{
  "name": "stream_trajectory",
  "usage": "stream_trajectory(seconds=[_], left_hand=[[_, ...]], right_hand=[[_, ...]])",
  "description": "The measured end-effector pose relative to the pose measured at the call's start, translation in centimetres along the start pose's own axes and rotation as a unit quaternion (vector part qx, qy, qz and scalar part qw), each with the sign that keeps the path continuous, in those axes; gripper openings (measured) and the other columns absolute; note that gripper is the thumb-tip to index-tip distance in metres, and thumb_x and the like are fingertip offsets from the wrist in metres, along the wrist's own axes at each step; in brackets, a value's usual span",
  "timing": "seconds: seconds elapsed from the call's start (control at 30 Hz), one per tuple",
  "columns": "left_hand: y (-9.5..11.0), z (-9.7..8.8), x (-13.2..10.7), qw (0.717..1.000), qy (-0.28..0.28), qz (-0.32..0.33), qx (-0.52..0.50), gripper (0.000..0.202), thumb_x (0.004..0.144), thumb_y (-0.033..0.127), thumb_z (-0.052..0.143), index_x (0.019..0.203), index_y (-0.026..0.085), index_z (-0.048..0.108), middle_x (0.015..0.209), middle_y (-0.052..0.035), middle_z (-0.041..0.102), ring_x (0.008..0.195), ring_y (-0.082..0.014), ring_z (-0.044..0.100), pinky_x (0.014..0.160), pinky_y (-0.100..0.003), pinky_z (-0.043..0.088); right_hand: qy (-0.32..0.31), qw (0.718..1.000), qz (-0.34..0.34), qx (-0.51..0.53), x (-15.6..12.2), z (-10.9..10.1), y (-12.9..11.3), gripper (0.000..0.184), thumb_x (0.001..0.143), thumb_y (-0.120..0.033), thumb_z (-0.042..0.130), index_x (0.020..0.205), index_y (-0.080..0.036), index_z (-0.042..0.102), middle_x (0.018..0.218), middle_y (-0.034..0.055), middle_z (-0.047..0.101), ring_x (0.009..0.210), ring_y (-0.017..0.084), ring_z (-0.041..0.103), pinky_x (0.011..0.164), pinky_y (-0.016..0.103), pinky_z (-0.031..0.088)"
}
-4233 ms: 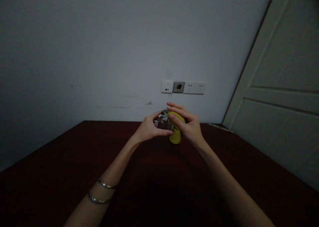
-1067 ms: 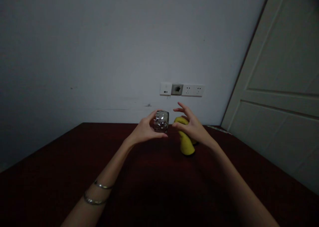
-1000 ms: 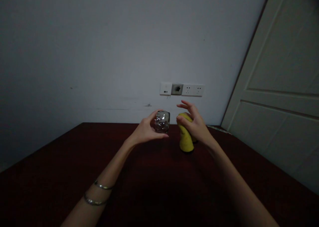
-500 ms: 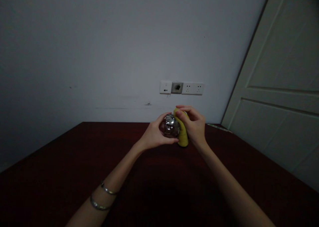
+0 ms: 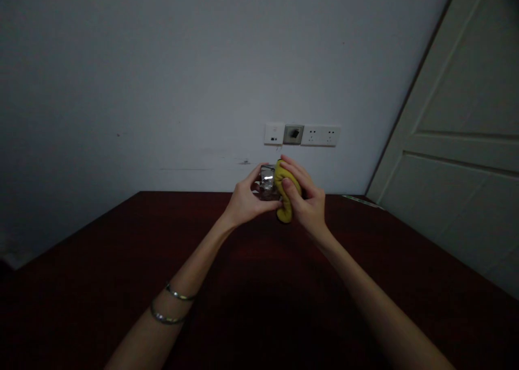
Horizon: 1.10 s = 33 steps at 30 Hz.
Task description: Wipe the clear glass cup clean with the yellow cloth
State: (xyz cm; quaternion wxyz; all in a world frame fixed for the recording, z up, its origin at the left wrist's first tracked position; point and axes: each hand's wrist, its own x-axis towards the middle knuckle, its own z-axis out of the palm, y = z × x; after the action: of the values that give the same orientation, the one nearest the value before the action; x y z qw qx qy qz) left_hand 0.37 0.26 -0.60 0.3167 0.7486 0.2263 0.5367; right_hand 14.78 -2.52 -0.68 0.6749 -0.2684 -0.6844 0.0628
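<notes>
My left hand (image 5: 246,199) is closed round a shiny, see-through glass object (image 5: 267,179), thumb below and fingers over its far side. It looks like a small glass or jar, but its exact kind is hard to make out in the dim light. In my right hand (image 5: 308,199) a folded yellow cloth (image 5: 285,189) with a dark edge is pinched between thumb and fingers. The cloth presses against the right end of the glass object and hides that end. Both hands are raised above the dark red table.
The dark red table (image 5: 182,240) runs back to a pale wall (image 5: 182,78). Sockets and a switch (image 5: 320,136) sit on the wall behind my hands. A panelled door (image 5: 458,143) stands at the right, and a thin strip (image 5: 362,202) lies on the table's back right edge.
The glass object has turned and moved slightly up and left in the view. My right hand has pushed the cloth further over its right end, and the cloth is more bunched up.
</notes>
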Motion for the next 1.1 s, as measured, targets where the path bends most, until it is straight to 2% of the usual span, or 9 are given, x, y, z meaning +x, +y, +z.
stream_trajectory(seconds=[0.1, 0.17, 0.4, 0.57, 0.7, 0.83, 0.93, 1.03, 1.1], left_hand=[[0.3, -0.2, -0.1, 0.999, -0.009, -0.009, 0.033, 0.089, 0.056, 0.032, 0.083, 0.134, 0.016, 0.042, 0.125, -0.0126, 0.058, 0.100, -0.0245, 0.063, 0.086, -0.037, 0.053], [0.3, -0.3, -0.1, 0.999, -0.012, -0.009, 0.051, 0.089, 0.056, 0.033, 0.083, 0.134, 0.017, 0.043, 0.124, -0.0122, 0.058, 0.098, -0.0240, 0.063, 0.086, -0.037, 0.053], [-0.1, -0.3, 0.1, 0.998, -0.002, 0.017, 0.061, 0.072, 0.063, 0.024, 0.076, 0.128, 0.016, 0.047, 0.124, -0.0111, 0.059, 0.101, -0.0216, 0.062, 0.083, -0.030, 0.052], [-0.1, -0.3, -0.1, 0.998, -0.020, 0.009, 0.061, 0.085, 0.061, 0.030, 0.080, 0.135, 0.015, 0.042, 0.127, -0.0136, 0.057, 0.103, -0.0244, 0.062, 0.083, -0.033, 0.053], [-0.1, -0.5, -0.2, 0.994, -0.050, 0.041, 0.086, 0.086, 0.060, 0.030, 0.080, 0.135, 0.015, 0.042, 0.128, -0.0124, 0.057, 0.107, -0.0246, 0.060, 0.090, -0.036, 0.051], [-0.4, -0.6, -0.2, 0.989, -0.058, 0.053, 0.126, 0.079, 0.063, 0.021, 0.075, 0.135, 0.015, 0.043, 0.120, -0.0103, 0.062, 0.098, -0.0214, 0.063, 0.084, -0.033, 0.053], [-0.8, -0.7, -0.3, 0.985, -0.055, 0.059, 0.149, 0.078, 0.064, 0.018, 0.072, 0.136, 0.016, 0.042, 0.123, -0.0107, 0.061, 0.099, -0.0211, 0.063, 0.084, -0.032, 0.052], [-0.9, -0.7, -0.3, 0.981, -0.063, 0.057, 0.174, 0.074, 0.065, 0.018, 0.072, 0.134, 0.016, 0.045, 0.123, -0.0113, 0.062, 0.099, -0.0215, 0.063, 0.084, -0.032, 0.051], [-0.8, -0.7, -0.3, 0.978, -0.070, 0.051, 0.191, 0.073, 0.064, 0.019, 0.072, 0.133, 0.016, 0.046, 0.123, -0.0122, 0.061, 0.100, -0.0222, 0.063, 0.084, -0.033, 0.051]], right_hand=[[0.015, 0.997, 0.069, 0.039, 0.3, -0.2, 0.5, 0.031, 0.088, -0.040, 0.053, 0.115, -0.029, 0.065, 0.129, 0.0029, 0.061, 0.123, 0.022, 0.054, 0.109, 0.049, 0.038], [0.015, 0.995, 0.083, 0.052, 0.4, -0.3, 0.6, 0.030, 0.089, -0.038, 0.053, 0.114, -0.028, 0.066, 0.128, 0.0036, 0.062, 0.122, 0.021, 0.055, 0.108, 0.048, 0.039], [-0.033, 0.997, -0.048, -0.043, -0.3, 0.1, -0.6, 0.026, 0.083, -0.030, 0.063, 0.109, -0.031, 0.066, 0.133, 0.0020, 0.057, 0.126, 0.023, 0.050, 0.110, 0.049, 0.037], [-0.006, 1.000, -0.021, -0.008, -0.1, 0.1, -0.4, 0.022, 0.087, -0.028, 0.057, 0.108, -0.030, 0.064, 0.129, 0.0029, 0.058, 0.124, 0.020, 0.051, 0.109, 0.044, 0.038], [-0.011, 0.999, -0.019, -0.030, 0.0, -0.2, -0.2, 0.022, 0.089, -0.026, 0.053, 0.109, -0.028, 0.062, 0.124, 0.0049, 0.060, 0.120, 0.020, 0.054, 0.105, 0.044, 0.042], [-0.074, 0.984, -0.111, -0.121, -0.2, -0.5, 0.0, 0.029, 0.088, -0.025, 0.054, 0.117, -0.025, 0.057, 0.129, 0.0093, 0.056, 0.125, 0.023, 0.049, 0.107, 0.049, 0.039], [-0.120, 0.964, -0.168, -0.165, -0.3, -0.8, 0.4, 0.033, 0.087, -0.023, 0.055, 0.120, -0.023, 0.055, 0.131, 0.0116, 0.053, 0.132, 0.026, 0.042, 0.109, 0.051, 0.037], [-0.158, 0.953, -0.186, -0.179, -0.3, -1.0, 0.8, 0.032, 0.087, -0.023, 0.055, 0.119, -0.024, 0.057, 0.130, 0.0099, 0.055, 0.133, 0.027, 0.040, 0.108, 0.052, 0.037], [-0.151, 0.959, -0.171, -0.166, -0.1, -1.1, 0.9, 0.029, 0.087, -0.023, 0.055, 0.117, -0.024, 0.058, 0.127, 0.0097, 0.057, 0.129, 0.026, 0.045, 0.106, 0.051, 0.040]])
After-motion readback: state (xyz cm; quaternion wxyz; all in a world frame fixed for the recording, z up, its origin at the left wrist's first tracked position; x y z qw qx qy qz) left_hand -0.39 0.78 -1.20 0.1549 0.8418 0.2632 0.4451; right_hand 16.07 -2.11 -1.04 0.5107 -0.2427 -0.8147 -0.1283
